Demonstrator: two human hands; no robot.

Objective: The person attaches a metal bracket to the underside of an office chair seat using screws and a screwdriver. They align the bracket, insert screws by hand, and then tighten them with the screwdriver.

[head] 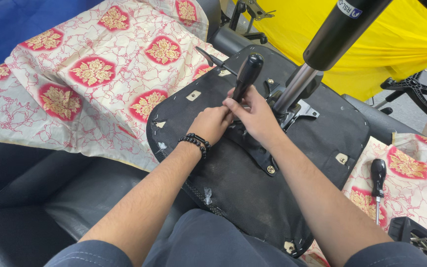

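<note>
The black-handled screwdriver stood steeply over the upturned chair seat's underside, handle tilted up and away, tip down at the metal bracket, with the right hand wrapped around its shaft and the left hand pinching alongside.

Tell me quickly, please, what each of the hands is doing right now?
Left hand: closed, fingers pinched at the base of the black screwdriver.
Right hand: closed around the same screwdriver's shaft, on the upturned chair seat.
</note>
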